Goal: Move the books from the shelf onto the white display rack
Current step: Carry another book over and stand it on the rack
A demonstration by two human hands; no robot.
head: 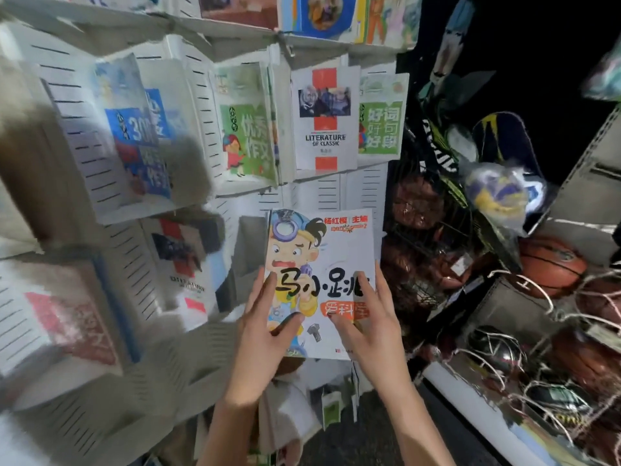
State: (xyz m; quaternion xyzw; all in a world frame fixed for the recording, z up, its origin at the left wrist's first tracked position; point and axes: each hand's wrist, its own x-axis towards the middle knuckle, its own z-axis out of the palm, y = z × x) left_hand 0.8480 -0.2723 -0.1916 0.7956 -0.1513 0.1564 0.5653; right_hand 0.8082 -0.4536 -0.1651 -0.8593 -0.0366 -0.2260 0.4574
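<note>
A white cartoon book with a boy in a blue cap stands upright against the lower pocket of the white display rack. My left hand holds its left edge, thumb across the cover and fingers behind. My right hand holds the lower right of the cover the same way. In the row above sit a white and red "Literature of Classic" book, a green book to its left and another green one to its right.
More rack pockets at the left hold a blue book and a red and white book. At the right, a dark wire bin holds basketballs in nets and a volleyball. A grey shelf edge rises at far right.
</note>
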